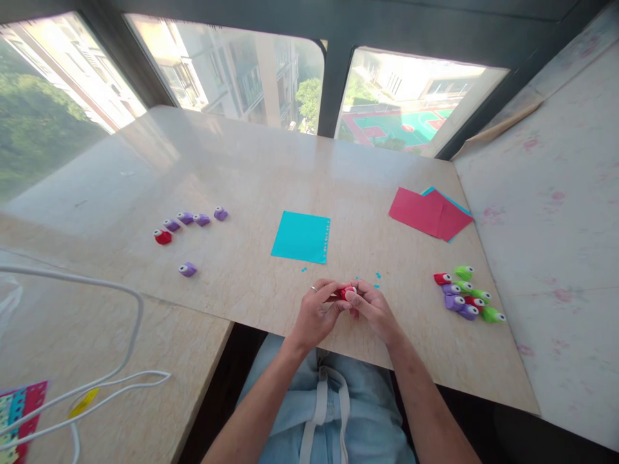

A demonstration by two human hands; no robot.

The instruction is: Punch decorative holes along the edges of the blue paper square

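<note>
Close to the table's front edge, my left hand [315, 310] and my right hand [374, 308] are both closed around a small red craft punch [346, 293] with a white button. The fingers of both hands cover much of it. Beyond them lies a square sheet of blue paper [300, 237], with a column of small punched holes along its right edge. Tiny blue paper cut-outs [378, 276] are scattered just past my right hand, and a few more [304, 269] rest below the sheet.
Several purple punches [185, 218] and a red punch [163, 236] stand at left. More punches [468, 294] cluster at right, below red paper sheets [425, 212]. A white cable [138, 322] loops at lower left near a colourful punched sheet [24, 419]. Windows border the back.
</note>
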